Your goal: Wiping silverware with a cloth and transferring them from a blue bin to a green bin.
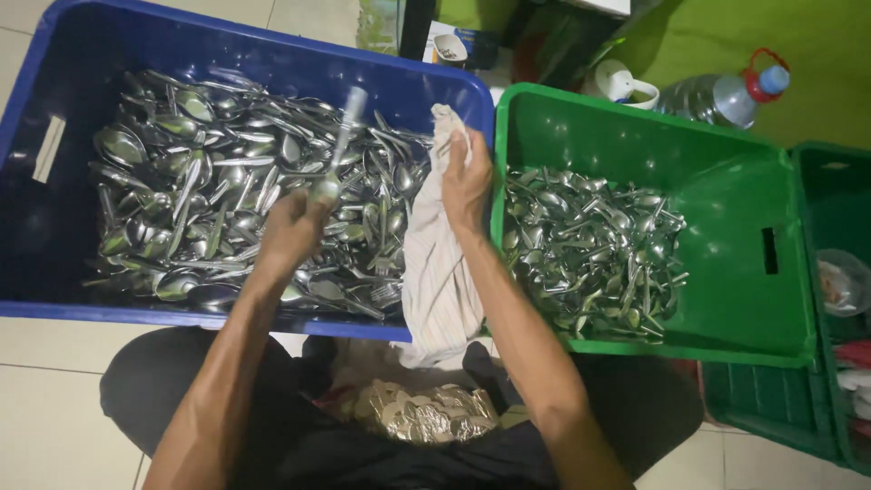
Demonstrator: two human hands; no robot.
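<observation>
Nearest, at six o'clock in the lap, lies a small heap of spoons (426,419). Just above, the left hand (292,229) is closed around the handle of a single spoon (337,154), its blurred handle pointing up toward twelve o'clock over the blue crate (54,272). At three o'clock from it, the right hand (466,181) pinches a pale striped cloth (440,272) that hangs down over the crate's rim. The spoon looks light, stiff and slick, so it is best gripped by the narrow handle; the cloth is soft and limp. At three o'clock the green crate (726,209) holds more cutlery. Farthest, at one o'clock, a water bottle (721,95) lies beside a white cup (621,83).
</observation>
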